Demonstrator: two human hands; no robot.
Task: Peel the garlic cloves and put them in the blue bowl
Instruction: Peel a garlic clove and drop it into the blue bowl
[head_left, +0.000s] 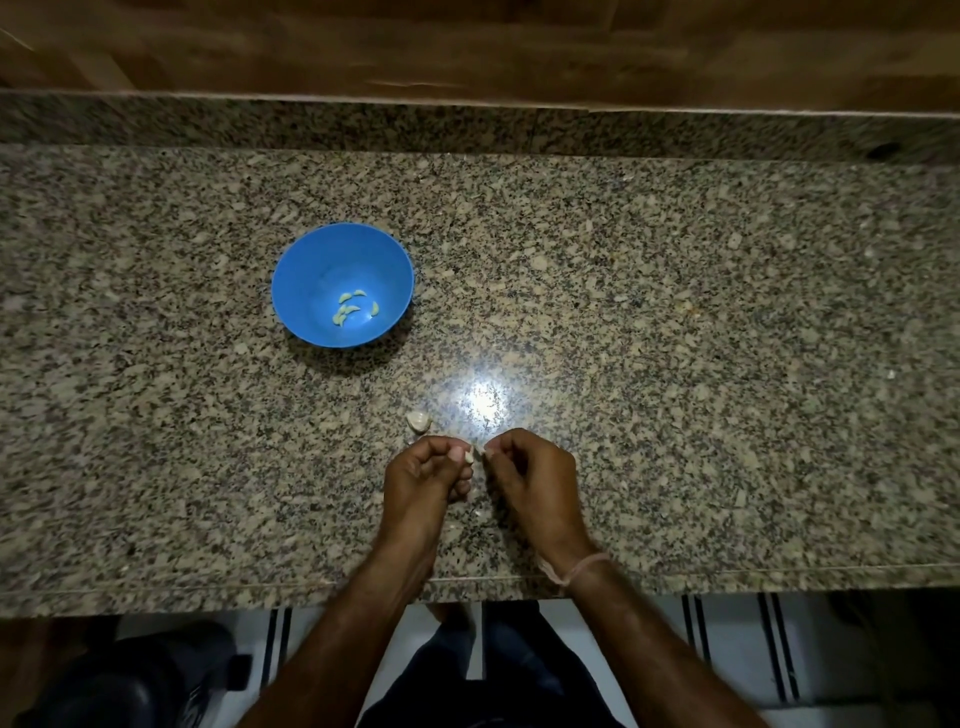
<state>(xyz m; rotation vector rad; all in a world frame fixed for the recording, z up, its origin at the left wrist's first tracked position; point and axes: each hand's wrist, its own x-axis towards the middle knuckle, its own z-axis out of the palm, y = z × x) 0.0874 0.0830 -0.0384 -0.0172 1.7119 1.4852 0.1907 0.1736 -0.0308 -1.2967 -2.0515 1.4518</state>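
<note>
Blue bowl (298, 270): one, upright on the left half of the counter, far from the hands and to their left.

Peeled cloves (350, 310): about five pale yellow-green pieces lie in the bottom of the blue bowl, towards its right side. Some touch one another, so the count is not certain.

Garlic piece (418, 421): one, pale and still in its skin. It lies on the counter just beyond the left hand and apart from it, between the bowl and the hands.

Left hand (426, 470): one, above the near middle of the counter, its fingers curled inward. The thumb and fingertips pinch the garlic clove at the hand's right side.

Garlic clove (469, 457): one, small and whitish, held in the gap between the two hands above the counter. It is well apart from the blue bowl.

Right hand (530, 478): one, just right of the left hand, its fingers curled. The thumb and forefinger pinch at the right end of the same garlic clove. Whether they grip loose skin or the clove itself cannot be told.

Wrist thread (576, 569): one pale band around the right wrist, over the near edge of the counter.

Counter (727, 364): one speckled granite slab across the whole width, with a bright glare spot just beyond the hands.
</note>
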